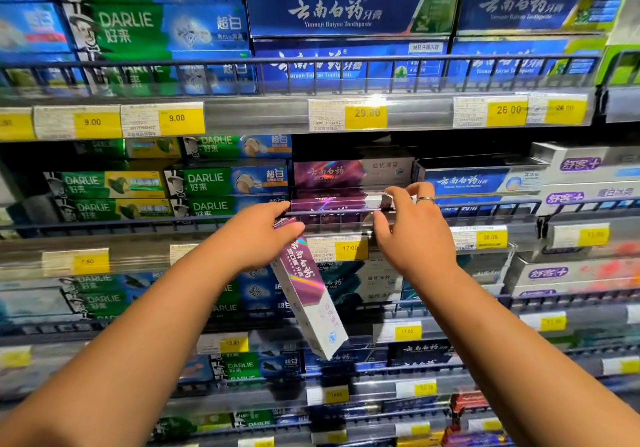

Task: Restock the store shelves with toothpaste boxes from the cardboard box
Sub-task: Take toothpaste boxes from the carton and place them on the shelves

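Straight ahead, at centre frame, a person's two bare arms reach up to the middle shelf of a toothpaste display. The left hand (pixel 256 235) has its grip curled round the top end of a purple and white held box (pixel 306 294), which hangs tilted below the hand, in front of the shelf edge and beside a yellow price tag (pixel 349 248); it is not yet on the shelf. The right hand (pixel 414 232), a ring on one finger, pinches the white right end of a matching shelved box (pixel 329 201) lying lengthwise just behind the wire rail (pixel 491 203), with another purple box (pixel 329 173) above and behind it. Green boxes (pixel 225 180) sit just left of this slot, a blue box (pixel 467 182) just right. The cardboard box is out of view. The step looks like squaring the shelved box to make room for the one in hand. Done well, the right hand would set that box level, label outward, its ends clear of both neighbours. The left hand would turn its box lengthwise, lift it over the rail rather than against it, and lay it flat with the label reading the same way. Gripped at one end only, the held box may swing or slip, so a steadying touch from the right hand would probably help.
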Tool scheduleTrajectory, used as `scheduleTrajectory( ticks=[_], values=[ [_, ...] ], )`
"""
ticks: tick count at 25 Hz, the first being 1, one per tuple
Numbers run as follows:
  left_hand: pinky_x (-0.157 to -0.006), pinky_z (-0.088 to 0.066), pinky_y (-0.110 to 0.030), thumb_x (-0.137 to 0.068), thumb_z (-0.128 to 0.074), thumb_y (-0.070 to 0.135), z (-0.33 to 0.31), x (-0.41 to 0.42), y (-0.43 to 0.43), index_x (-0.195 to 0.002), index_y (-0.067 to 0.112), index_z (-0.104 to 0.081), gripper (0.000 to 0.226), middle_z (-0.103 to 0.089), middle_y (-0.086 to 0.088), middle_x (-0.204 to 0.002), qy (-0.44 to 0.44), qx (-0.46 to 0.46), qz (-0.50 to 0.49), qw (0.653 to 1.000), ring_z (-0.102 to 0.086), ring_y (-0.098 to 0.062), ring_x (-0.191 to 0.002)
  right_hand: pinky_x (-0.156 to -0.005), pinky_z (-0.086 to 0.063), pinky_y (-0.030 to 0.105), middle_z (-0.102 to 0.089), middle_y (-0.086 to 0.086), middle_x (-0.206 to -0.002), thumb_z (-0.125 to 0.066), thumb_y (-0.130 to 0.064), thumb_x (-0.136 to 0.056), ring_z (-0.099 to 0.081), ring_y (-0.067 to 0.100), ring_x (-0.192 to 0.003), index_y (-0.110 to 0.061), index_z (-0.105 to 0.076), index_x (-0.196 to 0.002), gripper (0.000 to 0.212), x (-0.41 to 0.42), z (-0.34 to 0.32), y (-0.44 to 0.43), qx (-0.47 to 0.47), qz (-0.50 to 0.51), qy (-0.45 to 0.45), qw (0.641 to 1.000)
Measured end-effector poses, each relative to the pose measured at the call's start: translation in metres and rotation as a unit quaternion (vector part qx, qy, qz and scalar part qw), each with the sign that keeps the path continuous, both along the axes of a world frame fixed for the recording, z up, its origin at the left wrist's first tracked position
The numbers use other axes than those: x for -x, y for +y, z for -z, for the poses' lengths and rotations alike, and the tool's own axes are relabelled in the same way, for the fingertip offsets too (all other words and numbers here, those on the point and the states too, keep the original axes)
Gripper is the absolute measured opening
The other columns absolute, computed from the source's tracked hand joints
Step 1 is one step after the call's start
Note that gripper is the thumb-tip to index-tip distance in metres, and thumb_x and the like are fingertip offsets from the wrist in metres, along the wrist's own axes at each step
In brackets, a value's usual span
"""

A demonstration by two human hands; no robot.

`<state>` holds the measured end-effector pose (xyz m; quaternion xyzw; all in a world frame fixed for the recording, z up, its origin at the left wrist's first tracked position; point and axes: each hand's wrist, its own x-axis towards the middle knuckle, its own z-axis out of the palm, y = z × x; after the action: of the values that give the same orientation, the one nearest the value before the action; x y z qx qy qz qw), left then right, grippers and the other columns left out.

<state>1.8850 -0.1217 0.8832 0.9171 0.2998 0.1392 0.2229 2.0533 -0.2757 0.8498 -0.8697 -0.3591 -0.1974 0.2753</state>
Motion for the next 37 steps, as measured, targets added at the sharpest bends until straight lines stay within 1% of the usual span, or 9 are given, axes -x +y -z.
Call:
scheduleTrajectory(
  ticks=[5, 8, 13, 16, 20, 23, 27, 31, 37],
  values=[
    [-0.073, -0.055, -0.037, -0.097, -0.051, 0.032, 0.006, 0.014, 0.001, -0.111, 0.028, -0.064, 0.019, -0.067, -0.003, -0.104, -0.24, 0.18, -0.008, 0.954, -0.065, -0.02, -0.087, -0.071, -0.046, 0.034, -0.04, 0.006, -0.128, -0.05, -0.041, -0.094, -0.058, 0.026, -0.085, -0.02, -0.054, -0.124, 0.037, 0.01, 0.003, -0.009, -0.069, -0.053, 0.07, 0.994],
    [-0.083, -0.052, -0.045, -0.098, -0.05, 0.029, 0.007, 0.016, -0.001, -0.096, 0.031, -0.065, 0.016, -0.065, -0.008, -0.099, -0.34, 0.229, -0.032, 0.912, -0.061, -0.022, -0.086, -0.079, -0.048, 0.035, -0.046, 0.006, -0.123, -0.049, -0.043, -0.093, -0.059, 0.02, -0.086, -0.021, -0.058, -0.119, 0.035, 0.017, 0.003, -0.013, -0.09, -0.085, 0.105, 0.987],
    [-0.066, -0.053, -0.029, -0.1, -0.046, 0.027, -0.001, 0.01, -0.014, -0.106, 0.023, -0.06, 0.016, -0.064, -0.006, -0.099, -0.468, 0.341, -0.092, 0.81, -0.062, -0.012, -0.08, -0.085, -0.043, 0.035, -0.047, 0.0, -0.123, -0.051, -0.048, -0.09, -0.053, 0.018, -0.103, -0.024, -0.051, -0.125, 0.042, 0.023, -0.003, -0.021, -0.134, -0.117, 0.157, 0.971],
    [-0.073, -0.055, -0.031, -0.101, -0.045, 0.025, -0.006, 0.002, -0.026, -0.11, 0.024, -0.058, 0.016, -0.063, -0.001, -0.103, -0.503, 0.357, -0.09, 0.782, -0.061, -0.011, -0.084, -0.088, -0.043, 0.034, -0.049, -0.004, -0.122, -0.058, -0.041, -0.09, -0.049, 0.015, -0.109, -0.024, -0.046, -0.13, 0.045, 0.022, -0.01, -0.022, -0.196, -0.142, 0.198, 0.95],
    [-0.079, -0.055, -0.034, -0.1, -0.047, 0.021, -0.006, -0.013, -0.028, -0.114, 0.017, -0.046, 0.015, -0.064, -0.001, -0.103, -0.497, 0.364, -0.076, 0.784, -0.063, -0.011, -0.087, -0.08, -0.039, 0.027, -0.052, -0.004, -0.114, -0.066, -0.029, -0.086, -0.051, 0.013, -0.092, -0.025, -0.051, -0.125, 0.042, 0.01, -0.023, -0.022, -0.266, -0.112, 0.186, 0.939],
    [-0.091, -0.053, -0.041, -0.096, -0.054, 0.023, -0.003, -0.022, -0.02, -0.111, 0.017, -0.046, 0.018, -0.067, -0.002, -0.105, -0.438, 0.287, -0.065, 0.849, -0.066, -0.015, -0.094, -0.08, -0.041, 0.025, -0.05, -0.002, -0.117, -0.07, -0.024, -0.084, -0.052, 0.014, -0.093, -0.022, -0.056, -0.118, 0.037, -0.001, -0.03, -0.021, -0.272, -0.095, 0.142, 0.947],
    [-0.082, -0.051, -0.032, -0.09, -0.063, 0.031, -0.006, -0.028, -0.012, -0.112, 0.025, -0.049, 0.027, -0.061, 0.0, -0.108, -0.371, 0.108, -0.104, 0.916, -0.061, -0.016, -0.092, -0.079, -0.046, 0.025, -0.041, -0.002, -0.117, -0.071, -0.021, -0.083, -0.054, 0.013, -0.09, -0.023, -0.059, -0.113, 0.032, -0.006, -0.036, -0.017, -0.277, -0.082, 0.103, 0.952],
    [-0.084, -0.042, -0.03, -0.09, -0.063, 0.029, -0.009, -0.035, -0.009, -0.123, 0.013, -0.052, 0.039, -0.059, -0.003, -0.112, -0.32, 0.079, -0.122, 0.936, -0.057, -0.018, -0.098, -0.074, -0.039, 0.024, -0.042, 0.001, -0.118, -0.067, -0.023, -0.087, -0.051, 0.016, -0.089, -0.023, -0.059, -0.113, 0.027, -0.012, -0.036, -0.01, -0.229, -0.046, 0.047, 0.971],
    [-0.087, -0.047, -0.032, -0.091, -0.062, 0.024, -0.003, -0.036, -0.005, -0.122, 0.009, -0.057, 0.035, -0.062, -0.002, -0.105, -0.308, 0.083, -0.125, 0.939, -0.06, -0.02, -0.099, -0.093, -0.041, 0.043, -0.044, 0.01, -0.125, -0.063, -0.025, -0.087, -0.04, 0.032, -0.112, -0.022, -0.058, -0.115, 0.028, -0.023, -0.018, 0.0, -0.138, 0.002, -0.023, 0.99]
  ],
)
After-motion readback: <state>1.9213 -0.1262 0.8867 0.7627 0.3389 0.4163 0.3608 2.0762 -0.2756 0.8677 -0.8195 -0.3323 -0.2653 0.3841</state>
